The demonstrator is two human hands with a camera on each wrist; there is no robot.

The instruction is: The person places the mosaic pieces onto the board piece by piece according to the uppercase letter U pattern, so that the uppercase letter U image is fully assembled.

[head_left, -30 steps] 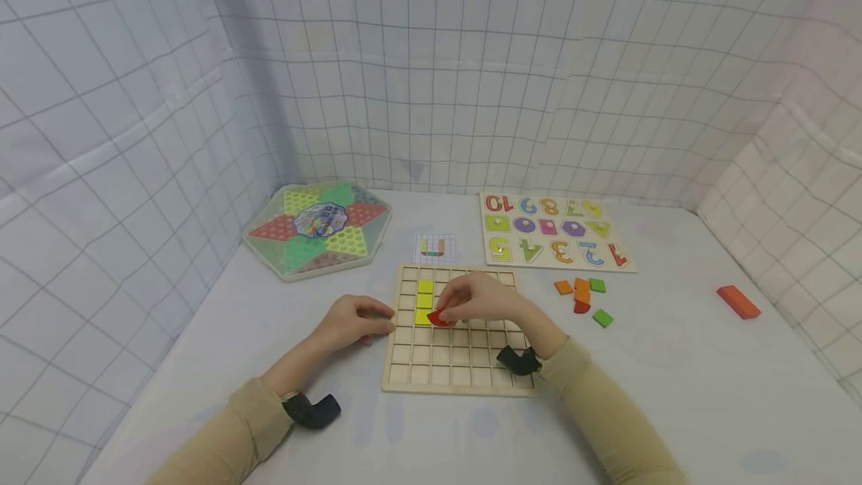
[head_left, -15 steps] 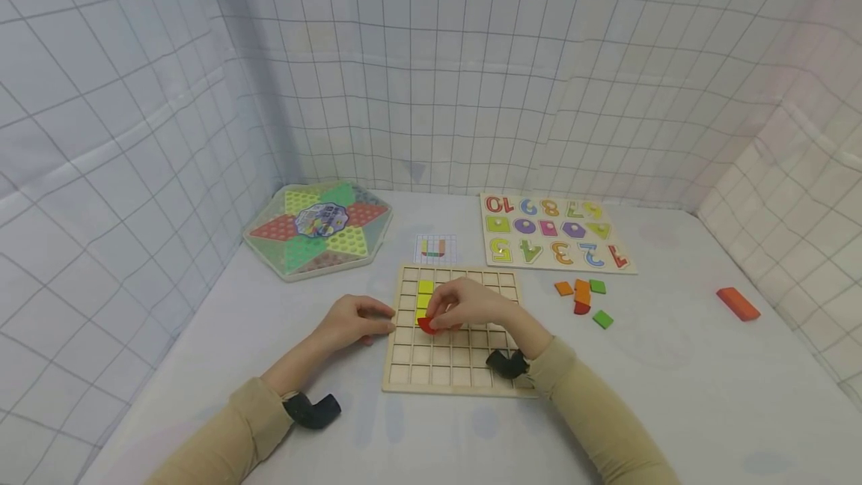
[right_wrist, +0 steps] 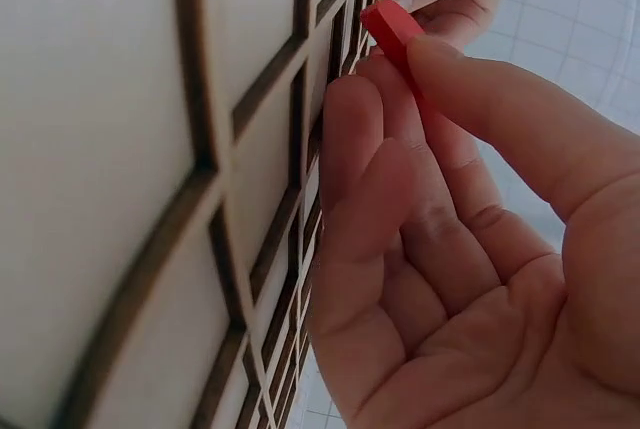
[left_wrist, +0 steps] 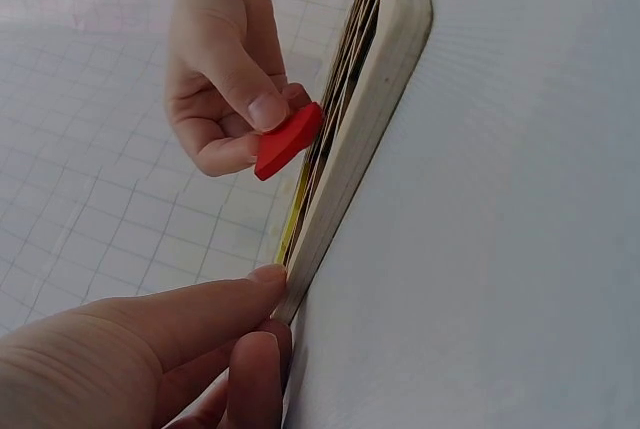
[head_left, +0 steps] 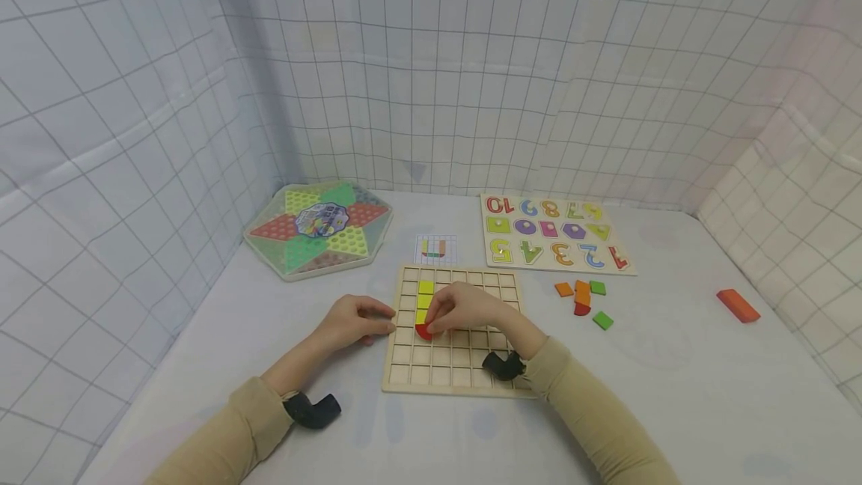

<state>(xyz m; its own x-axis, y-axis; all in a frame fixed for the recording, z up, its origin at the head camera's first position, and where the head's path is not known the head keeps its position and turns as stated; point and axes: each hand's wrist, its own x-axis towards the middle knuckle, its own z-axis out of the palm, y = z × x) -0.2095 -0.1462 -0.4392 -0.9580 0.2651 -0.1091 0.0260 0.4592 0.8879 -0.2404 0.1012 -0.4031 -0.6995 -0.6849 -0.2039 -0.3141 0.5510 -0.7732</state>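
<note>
Record the right hand (head_left: 466, 307) pinching a red, curved-edged piece (head_left: 422, 332) between thumb and fingertips. Find the piece to the left of that hand, over the left part of the gridded board (head_left: 441, 355), just near of the yellow tiles (head_left: 425, 302). Read its long axis as roughly left to right, partly covered by fingertips, curved edge facing near. Note apparent tilt to the board in the left wrist view; cannot confirm contact. Note the left hand (head_left: 352, 319) farther off, fingers extended, touching the board's left edge.
</note>
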